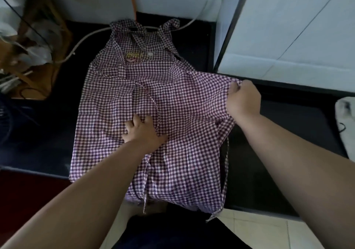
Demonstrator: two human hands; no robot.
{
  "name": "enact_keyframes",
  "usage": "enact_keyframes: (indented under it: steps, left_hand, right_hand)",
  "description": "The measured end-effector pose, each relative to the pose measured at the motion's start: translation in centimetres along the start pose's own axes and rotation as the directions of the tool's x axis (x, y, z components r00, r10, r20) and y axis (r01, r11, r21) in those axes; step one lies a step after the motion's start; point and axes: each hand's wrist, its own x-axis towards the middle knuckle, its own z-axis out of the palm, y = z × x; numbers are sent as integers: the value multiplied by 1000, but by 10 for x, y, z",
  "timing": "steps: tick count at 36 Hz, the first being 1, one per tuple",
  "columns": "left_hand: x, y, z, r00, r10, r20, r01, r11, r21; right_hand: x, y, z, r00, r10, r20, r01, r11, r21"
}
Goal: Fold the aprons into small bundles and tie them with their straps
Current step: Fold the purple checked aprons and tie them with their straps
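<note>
Fingers (233,87) of the right hand (243,100) pinch the right edge of the checked apron (172,98) spread on the dark table (278,123) as the left hand (143,131), fingers splayed, pins its middle; the fold should go best drawn taut over that anchor, dangling strap (226,172) kept free.

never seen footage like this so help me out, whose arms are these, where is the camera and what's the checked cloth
There is no machine here: one camera sits on a person's head, looking down at their own bare arms. A purple-and-white checked apron lies spread on a dark surface, neck straps at the far end. The left hand presses on its middle with spread fingers. The right hand grips the apron's right edge, pulled out sideways; a waist strap dangles below.
</note>
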Motion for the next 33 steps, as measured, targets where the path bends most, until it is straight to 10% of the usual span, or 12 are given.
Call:
enact_keyframes:
  steps: [4,8,14,20,25,33]
  left_hand:
    - [6,4,2,1000,-4,-13,4,1000,-10]
    - [10,-3,-2,996,34,78,-36,999,17]
    - [9,-10,-6,995,81,-59,-66,972,224]
    - [-5,-3,-4,891,305,-335,-190,922,336]
    - [-17,7,25,899,437,41,-434,871,231]
    - [-13,5,38,896,407,176,-441,855,272]
  right_hand:
    - [-3,-12,0,965,-192,177,186,981,48]
    - [-8,-18,6,741,-104,664,109,993,34]
    - [-19,2,32,914,-127,385,141,990,-7]
    - [-29,7,35,930,-11,368,-94,959,266]
    - [-32,28,31,786,175,593,-276,957,84]
    - [-38,58,9,904,344,254,-393,902,178]
